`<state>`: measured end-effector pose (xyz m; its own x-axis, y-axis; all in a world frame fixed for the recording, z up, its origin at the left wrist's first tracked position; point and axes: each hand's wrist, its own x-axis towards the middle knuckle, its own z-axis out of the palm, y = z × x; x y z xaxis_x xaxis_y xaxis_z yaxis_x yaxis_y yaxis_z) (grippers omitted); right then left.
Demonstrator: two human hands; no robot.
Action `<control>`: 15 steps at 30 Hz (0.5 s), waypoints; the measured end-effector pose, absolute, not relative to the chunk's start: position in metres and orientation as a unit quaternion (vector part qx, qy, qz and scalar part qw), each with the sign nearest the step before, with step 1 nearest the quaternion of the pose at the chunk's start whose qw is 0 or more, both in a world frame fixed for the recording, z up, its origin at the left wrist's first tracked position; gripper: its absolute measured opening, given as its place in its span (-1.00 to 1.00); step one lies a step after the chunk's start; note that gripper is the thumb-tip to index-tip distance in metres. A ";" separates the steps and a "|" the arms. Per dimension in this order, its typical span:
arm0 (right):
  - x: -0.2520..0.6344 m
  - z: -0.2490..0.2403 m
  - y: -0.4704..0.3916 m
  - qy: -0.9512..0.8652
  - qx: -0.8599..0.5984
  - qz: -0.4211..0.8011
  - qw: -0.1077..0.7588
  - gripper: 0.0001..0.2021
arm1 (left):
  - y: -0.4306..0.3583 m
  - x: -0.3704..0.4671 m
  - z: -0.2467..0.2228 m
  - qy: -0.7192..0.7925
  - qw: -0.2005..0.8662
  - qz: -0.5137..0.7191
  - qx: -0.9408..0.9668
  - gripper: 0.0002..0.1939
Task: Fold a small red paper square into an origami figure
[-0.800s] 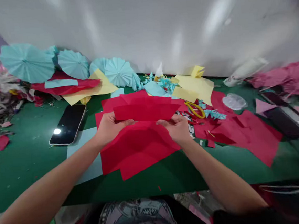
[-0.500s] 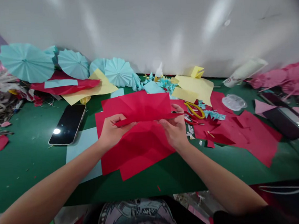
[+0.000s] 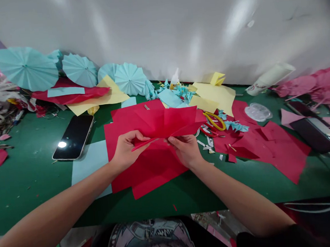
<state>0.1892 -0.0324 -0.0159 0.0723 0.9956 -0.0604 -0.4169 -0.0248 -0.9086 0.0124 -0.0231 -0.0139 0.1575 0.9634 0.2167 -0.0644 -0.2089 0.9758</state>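
Pinching a folded red paper sheet (image 3: 179, 120)
Left hand (image 3: 127, 150) and right hand (image 3: 187, 150) grip it — over flat red paper (image 3: 153, 168).

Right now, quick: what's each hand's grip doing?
Left hand: closed, fingers and thumb pinching creased red paper.
Right hand: closed, pinching the same red paper.

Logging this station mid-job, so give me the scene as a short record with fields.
Left hand: holding creased red paper
Right hand: holding the same paper
Beneath: flat red sheets
Left side: dark-screened phone, lying flat
Right side: round clear plastic piece
Back: light blue pleated discs by the wall
Surface: green table
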 end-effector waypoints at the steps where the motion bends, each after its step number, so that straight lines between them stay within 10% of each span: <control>1: 0.189 -0.016 -0.033 -0.359 -0.416 0.583 0.598 -0.88 | -0.024 0.013 -0.014 0.385 0.489 0.519 0.586 -0.82; 10: 0.184 -0.015 -0.037 -0.336 -0.419 0.576 0.616 -0.81 | -0.027 0.021 -0.004 0.410 0.507 0.526 0.546 -0.85; 15: 0.179 -0.015 -0.037 -0.290 -0.430 0.588 0.621 -0.81 | -0.028 0.030 -0.009 0.399 0.608 0.552 0.408 -0.38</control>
<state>0.1785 -0.0368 -0.0152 0.1409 0.9793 -0.1453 -0.4813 -0.0605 -0.8745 0.0301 -0.0276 -0.0090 0.0722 0.9968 -0.0342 -0.3450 0.0571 0.9369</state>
